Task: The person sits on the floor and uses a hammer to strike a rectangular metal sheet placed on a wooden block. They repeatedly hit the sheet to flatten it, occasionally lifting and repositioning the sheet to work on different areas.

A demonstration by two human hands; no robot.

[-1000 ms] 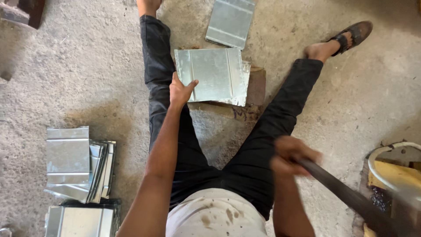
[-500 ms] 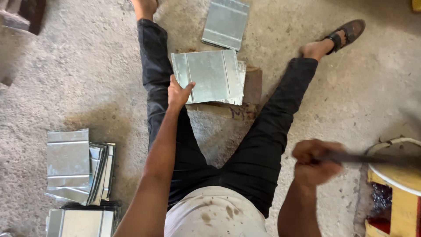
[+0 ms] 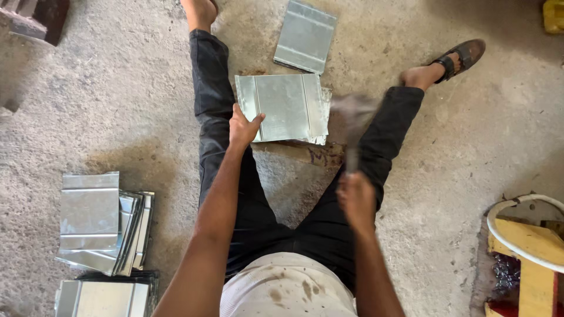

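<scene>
I sit on a concrete floor with my legs spread. A shiny sheet-metal piece (image 3: 285, 107) lies on a wooden block (image 3: 311, 154) between my legs. My left hand (image 3: 244, 127) presses on the near left corner of that sheet. My right hand (image 3: 355, 196) grips the handle of a hammer (image 3: 352, 126). The hammer is blurred by motion, and its head is at the sheet's right edge.
Another metal sheet (image 3: 305, 36) lies on the floor beyond the block. A stack of folded sheets (image 3: 103, 222) sits at my left, with more (image 3: 103, 298) nearer. A yellow wooden frame with a white hoop (image 3: 526, 240) stands at the right. Bricks (image 3: 35, 20) lie top left.
My right hand has swung the hammer from the far right, beside the yellow frame, inward and down over the sheet's right edge. The left hand stays on the sheet.
</scene>
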